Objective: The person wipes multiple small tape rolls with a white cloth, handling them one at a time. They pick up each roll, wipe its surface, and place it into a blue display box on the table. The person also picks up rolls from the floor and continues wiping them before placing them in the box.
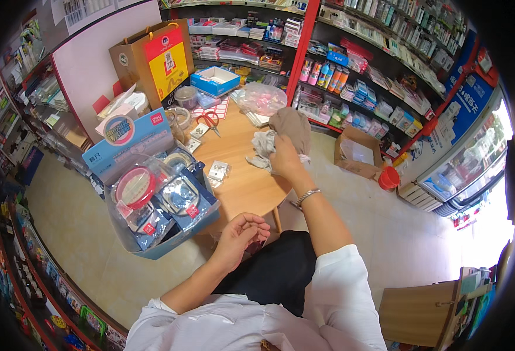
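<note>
My right hand (286, 159), with a bracelet at the wrist, grips a crumpled pale grey cloth (264, 147) at the right edge of the round wooden table (244, 193). Its fingertips are partly hidden. A brown cloth (290, 125) lies bunched against the pale one. My left hand (243, 237) hovers at the table's front edge, half curled, palm up and holding nothing. To its left is a blue display box (169, 250) of plastic-wrapped tape measures, with a pink round one (135, 188) on top. Small packets (218, 171) lie between the box and the cloths.
Red-handled scissors (211, 122), clear plastic jars (186, 96), a blue open carton (215, 81), a plastic bag (261, 98) and a large paper bag (152, 61) crowd the table's back. A cardboard box (358, 153) and red bucket (389, 177) stand on the floor, right.
</note>
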Action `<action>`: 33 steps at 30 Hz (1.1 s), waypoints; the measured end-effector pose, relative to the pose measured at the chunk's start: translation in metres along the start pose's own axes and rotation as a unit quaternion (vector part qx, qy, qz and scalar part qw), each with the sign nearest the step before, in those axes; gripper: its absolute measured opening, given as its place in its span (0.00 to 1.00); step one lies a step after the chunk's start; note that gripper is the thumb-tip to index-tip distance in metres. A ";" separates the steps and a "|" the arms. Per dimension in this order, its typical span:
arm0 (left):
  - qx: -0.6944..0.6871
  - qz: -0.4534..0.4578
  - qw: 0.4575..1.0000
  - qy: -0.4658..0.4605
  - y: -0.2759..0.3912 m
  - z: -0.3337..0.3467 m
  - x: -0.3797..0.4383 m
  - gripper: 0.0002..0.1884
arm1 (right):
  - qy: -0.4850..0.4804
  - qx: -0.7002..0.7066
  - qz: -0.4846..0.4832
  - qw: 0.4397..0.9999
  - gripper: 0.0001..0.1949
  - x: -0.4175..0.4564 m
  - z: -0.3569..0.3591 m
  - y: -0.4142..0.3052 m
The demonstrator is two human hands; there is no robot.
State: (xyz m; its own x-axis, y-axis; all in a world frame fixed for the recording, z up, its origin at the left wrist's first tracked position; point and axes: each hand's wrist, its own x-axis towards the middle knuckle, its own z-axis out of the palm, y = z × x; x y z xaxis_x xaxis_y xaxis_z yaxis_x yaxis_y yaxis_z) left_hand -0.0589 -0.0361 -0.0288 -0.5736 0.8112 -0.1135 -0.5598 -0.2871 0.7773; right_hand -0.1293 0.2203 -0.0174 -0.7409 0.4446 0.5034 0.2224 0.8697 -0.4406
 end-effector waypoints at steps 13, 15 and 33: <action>0.026 0.254 0.967 0.014 0.015 0.034 0.009 0.35 | -0.025 0.158 0.049 0.986 0.15 -0.068 -0.104 -0.091; -0.013 0.245 0.969 0.026 0.023 0.045 0.018 0.34 | -0.018 0.270 0.080 0.959 0.17 -0.092 -0.106 -0.101; 0.103 0.104 0.949 -0.278 -0.016 0.077 -0.016 0.54 | 0.157 0.590 0.268 0.746 0.15 -0.140 -0.122 -0.093</action>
State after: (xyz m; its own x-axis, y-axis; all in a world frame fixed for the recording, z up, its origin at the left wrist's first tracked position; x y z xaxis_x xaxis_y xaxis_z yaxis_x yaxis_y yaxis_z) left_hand 0.0053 -0.0057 0.0085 -0.2222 0.9081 0.3549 -0.3076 -0.4107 0.8583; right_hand 0.0316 0.1033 0.0437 -0.5195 0.8499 0.0884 -0.4164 -0.1615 -0.8947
